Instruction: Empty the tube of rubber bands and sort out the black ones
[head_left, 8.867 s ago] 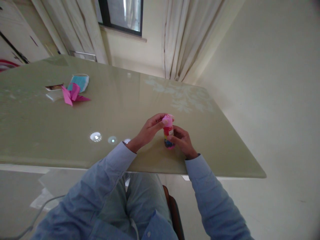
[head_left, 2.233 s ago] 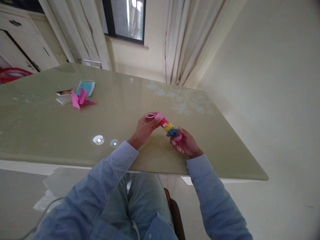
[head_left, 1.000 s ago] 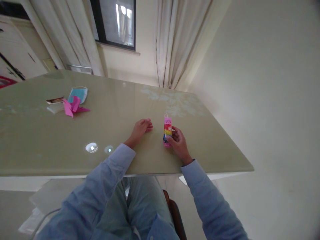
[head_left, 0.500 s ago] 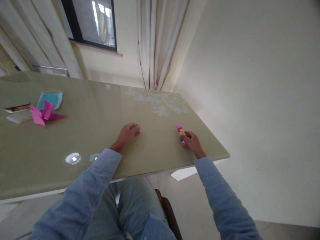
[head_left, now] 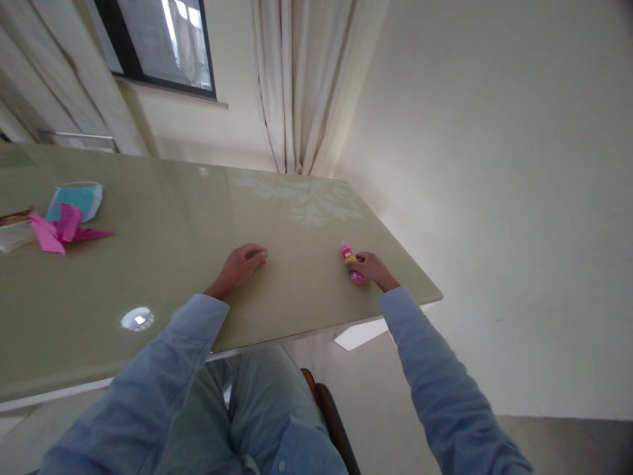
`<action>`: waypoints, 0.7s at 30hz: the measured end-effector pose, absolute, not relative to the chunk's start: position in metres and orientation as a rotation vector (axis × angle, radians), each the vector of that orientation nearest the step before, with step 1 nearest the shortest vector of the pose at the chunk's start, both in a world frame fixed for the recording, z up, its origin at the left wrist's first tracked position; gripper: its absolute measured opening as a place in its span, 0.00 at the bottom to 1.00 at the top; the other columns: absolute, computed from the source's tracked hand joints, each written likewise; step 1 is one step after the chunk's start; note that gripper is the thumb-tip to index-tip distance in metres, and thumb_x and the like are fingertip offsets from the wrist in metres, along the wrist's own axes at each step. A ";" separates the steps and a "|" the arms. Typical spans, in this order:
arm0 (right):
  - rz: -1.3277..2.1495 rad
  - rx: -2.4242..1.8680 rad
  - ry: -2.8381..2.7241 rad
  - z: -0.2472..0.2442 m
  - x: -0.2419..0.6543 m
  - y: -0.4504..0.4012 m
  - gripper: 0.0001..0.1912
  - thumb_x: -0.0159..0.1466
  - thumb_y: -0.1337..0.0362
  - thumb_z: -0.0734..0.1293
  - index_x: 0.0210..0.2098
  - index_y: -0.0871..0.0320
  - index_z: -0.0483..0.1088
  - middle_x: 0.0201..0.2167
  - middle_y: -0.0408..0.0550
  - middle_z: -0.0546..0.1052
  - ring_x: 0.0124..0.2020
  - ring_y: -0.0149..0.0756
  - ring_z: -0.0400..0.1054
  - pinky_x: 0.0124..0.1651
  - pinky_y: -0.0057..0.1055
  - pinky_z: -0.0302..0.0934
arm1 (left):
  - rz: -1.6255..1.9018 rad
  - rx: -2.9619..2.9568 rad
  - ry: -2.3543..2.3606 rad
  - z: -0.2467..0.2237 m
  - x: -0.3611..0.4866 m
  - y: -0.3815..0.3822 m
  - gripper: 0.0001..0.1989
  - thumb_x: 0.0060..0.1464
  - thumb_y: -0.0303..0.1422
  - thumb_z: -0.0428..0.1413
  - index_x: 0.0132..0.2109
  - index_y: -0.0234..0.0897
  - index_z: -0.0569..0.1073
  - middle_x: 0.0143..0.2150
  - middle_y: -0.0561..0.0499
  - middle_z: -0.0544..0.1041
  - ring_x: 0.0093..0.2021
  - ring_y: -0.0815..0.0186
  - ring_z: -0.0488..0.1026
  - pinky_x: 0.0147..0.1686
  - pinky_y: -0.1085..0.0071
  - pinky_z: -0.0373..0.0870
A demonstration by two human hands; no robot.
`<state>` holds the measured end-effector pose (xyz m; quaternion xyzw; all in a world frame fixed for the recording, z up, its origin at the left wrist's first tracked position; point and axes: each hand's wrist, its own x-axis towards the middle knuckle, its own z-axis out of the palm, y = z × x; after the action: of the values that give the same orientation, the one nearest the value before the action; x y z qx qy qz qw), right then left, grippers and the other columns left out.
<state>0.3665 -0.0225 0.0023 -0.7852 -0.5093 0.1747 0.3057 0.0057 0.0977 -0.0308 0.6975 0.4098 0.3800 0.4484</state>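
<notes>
Near the table's right end, my right hand (head_left: 372, 267) has its thumb and fingers around a small pink, red and yellow bottle (head_left: 347, 253). The bottle lies tilted on the tabletop, its pink top pointing away from me and its pink base showing below my fingers. To the left, my left hand (head_left: 241, 267) rests on the table with loosely curved fingers, a gap beside the thumb and nothing visible in it. Bare tabletop separates the two hands.
On the greenish glossy table (head_left: 163, 264), a folded pink paper piece (head_left: 66, 227) overlaps a blue face mask (head_left: 82, 198) at the left, beside a clear packet (head_left: 14, 236). A wall (head_left: 494, 198) stands right of the table. A chair edge (head_left: 329, 409) is beside my legs.
The view has turned slightly right, so the table and its items appear farther left. My right hand keeps hold of the bottle, and my left hand stays resting on the table.
</notes>
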 end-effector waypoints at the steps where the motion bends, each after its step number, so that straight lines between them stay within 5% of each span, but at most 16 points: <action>1: 0.481 -2.056 -1.363 0.003 0.366 -0.020 0.15 0.49 0.54 0.74 0.27 0.60 0.76 0.22 0.46 0.76 0.29 0.40 0.72 0.33 0.31 0.62 | 0.935 1.725 1.017 -0.030 0.005 0.097 0.19 0.48 0.48 0.59 0.37 0.36 0.77 0.30 0.48 0.80 0.31 0.61 0.77 0.35 0.66 0.71; 7: 0.363 -1.645 -1.230 -0.004 0.358 -0.023 0.30 0.56 0.52 0.70 0.55 0.55 0.65 0.47 0.53 0.78 0.41 0.38 0.75 0.44 0.36 0.71 | 0.911 1.730 1.025 -0.027 0.005 0.095 0.19 0.49 0.48 0.58 0.38 0.36 0.77 0.31 0.48 0.80 0.32 0.61 0.77 0.35 0.67 0.71; 13: 0.350 -1.511 -1.132 -0.017 0.362 -0.043 0.25 0.53 0.54 0.72 0.47 0.54 0.65 0.43 0.50 0.76 0.43 0.40 0.74 0.49 0.41 0.72 | 0.923 1.755 1.024 -0.027 0.006 0.096 0.19 0.48 0.48 0.58 0.37 0.36 0.77 0.28 0.50 0.79 0.30 0.62 0.75 0.33 0.68 0.69; 21: 0.487 -1.491 -1.131 -0.024 0.366 -0.046 0.33 0.54 0.47 0.72 0.53 0.54 0.62 0.46 0.50 0.75 0.44 0.39 0.73 0.47 0.40 0.72 | 0.942 1.714 1.013 -0.025 0.006 0.093 0.18 0.46 0.47 0.59 0.35 0.37 0.77 0.29 0.49 0.79 0.30 0.62 0.75 0.32 0.68 0.70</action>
<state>0.3656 -0.0463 -0.0236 -0.6346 -0.4813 0.2072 0.5680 0.0063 0.0934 -0.0254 0.6940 0.4103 0.3813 0.4525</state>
